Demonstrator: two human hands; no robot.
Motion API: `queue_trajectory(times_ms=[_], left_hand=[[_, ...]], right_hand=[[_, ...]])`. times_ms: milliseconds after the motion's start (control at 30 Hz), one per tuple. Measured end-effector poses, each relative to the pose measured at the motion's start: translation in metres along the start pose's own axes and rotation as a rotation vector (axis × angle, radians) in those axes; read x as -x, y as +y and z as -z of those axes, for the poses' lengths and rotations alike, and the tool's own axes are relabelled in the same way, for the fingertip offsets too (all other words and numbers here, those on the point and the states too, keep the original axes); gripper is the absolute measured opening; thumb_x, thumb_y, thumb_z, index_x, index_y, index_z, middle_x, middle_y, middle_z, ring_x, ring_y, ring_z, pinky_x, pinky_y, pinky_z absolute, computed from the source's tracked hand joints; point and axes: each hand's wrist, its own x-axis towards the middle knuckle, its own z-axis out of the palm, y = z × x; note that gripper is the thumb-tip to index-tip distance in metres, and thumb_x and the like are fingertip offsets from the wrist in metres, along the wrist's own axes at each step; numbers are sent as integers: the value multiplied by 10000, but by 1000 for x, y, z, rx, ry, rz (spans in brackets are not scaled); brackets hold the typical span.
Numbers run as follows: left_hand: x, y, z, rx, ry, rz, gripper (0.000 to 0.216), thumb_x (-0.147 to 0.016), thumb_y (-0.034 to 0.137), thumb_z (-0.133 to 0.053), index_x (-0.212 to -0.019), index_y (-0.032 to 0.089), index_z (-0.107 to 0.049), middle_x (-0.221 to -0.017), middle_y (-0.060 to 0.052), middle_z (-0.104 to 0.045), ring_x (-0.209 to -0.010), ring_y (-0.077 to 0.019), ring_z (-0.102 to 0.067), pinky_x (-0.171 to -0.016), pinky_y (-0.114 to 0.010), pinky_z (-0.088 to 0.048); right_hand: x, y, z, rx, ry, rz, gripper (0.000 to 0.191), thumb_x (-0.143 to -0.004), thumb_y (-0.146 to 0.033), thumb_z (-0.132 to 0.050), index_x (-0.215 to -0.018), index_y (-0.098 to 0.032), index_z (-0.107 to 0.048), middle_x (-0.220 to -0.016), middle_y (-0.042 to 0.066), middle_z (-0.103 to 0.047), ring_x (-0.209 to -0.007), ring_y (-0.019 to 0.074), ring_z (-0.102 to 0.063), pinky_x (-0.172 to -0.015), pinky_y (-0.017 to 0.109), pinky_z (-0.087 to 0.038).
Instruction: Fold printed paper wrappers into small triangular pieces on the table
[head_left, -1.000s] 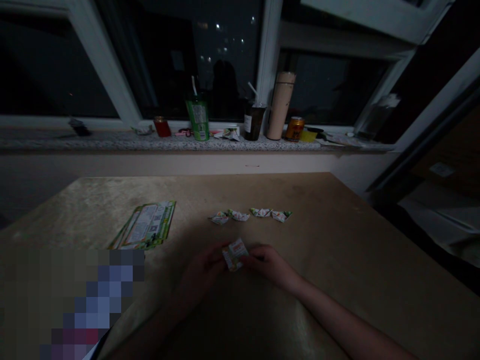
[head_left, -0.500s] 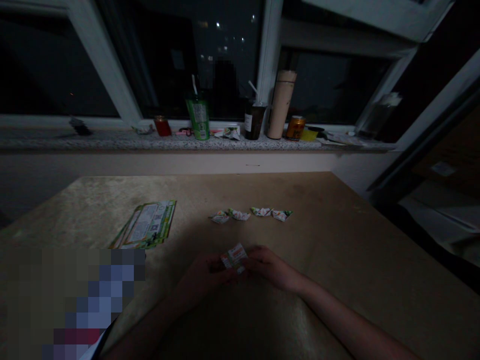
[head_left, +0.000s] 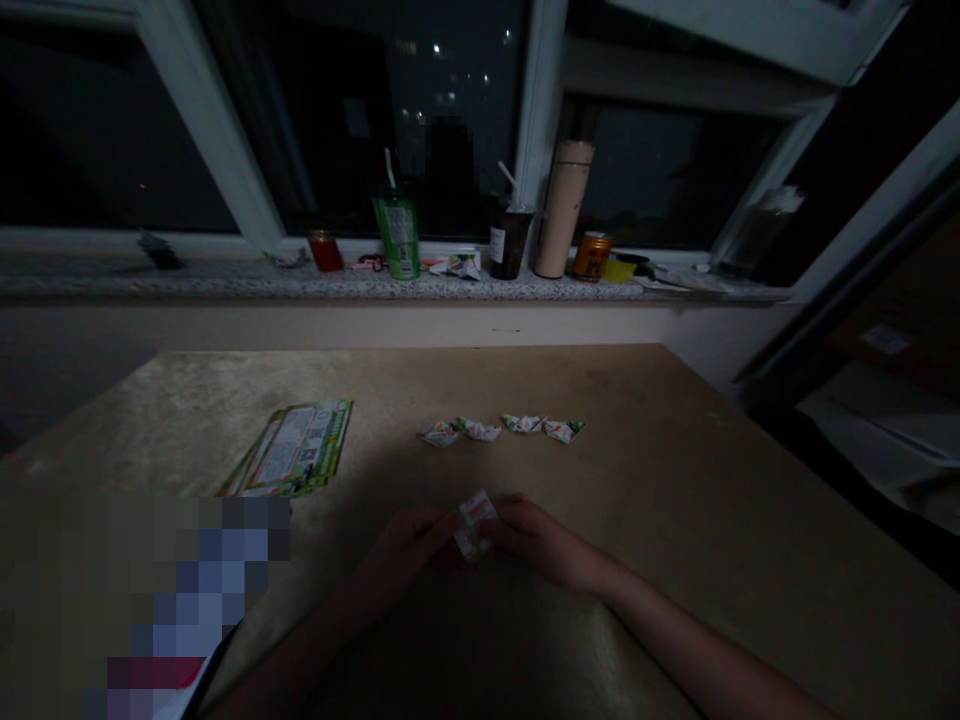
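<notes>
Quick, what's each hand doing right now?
Left hand: closed, holding one side of a small piece of paper.
Right hand: closed, holding the other side of the same paper.

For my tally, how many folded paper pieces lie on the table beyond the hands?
4, in a row: leftmost piece, second piece, third piece, rightmost piece; none looks hidden.

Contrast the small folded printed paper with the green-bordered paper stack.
The small folded printed paper is held between the left hand and right hand; the green-bordered paper stack lies on the table. The paper is compact; the stack spreads wider. Both bear print.
</notes>
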Motion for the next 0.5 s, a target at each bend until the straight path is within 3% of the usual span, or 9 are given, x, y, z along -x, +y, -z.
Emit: queue_trajectory(times_ms=[333, 500], left_hand=[[3, 1, 2, 20, 24, -9, 394, -781, 506, -512, -810, 174, -722, -783, -27, -713, -749, -212, -640, -688, -277, -477], [-3, -4, 3, -53, 21, -27, 331, -776, 449, -548, -770, 167, -722, -719, -18, -699, -688, -195, -621, -647, -255, -458]], right_hand=[[3, -2, 6, -55, -89, -9, 416, -927, -485, -369, -809, -144, -576, -728, -5, -477, -658, 108, -414, -623, 217, -372], [5, -1, 7, 82, -101, 25, 387, -935, -438, -386, -788, -147, -594, -717, -3, -489, -694, 118, -438, -665, 221, -376]])
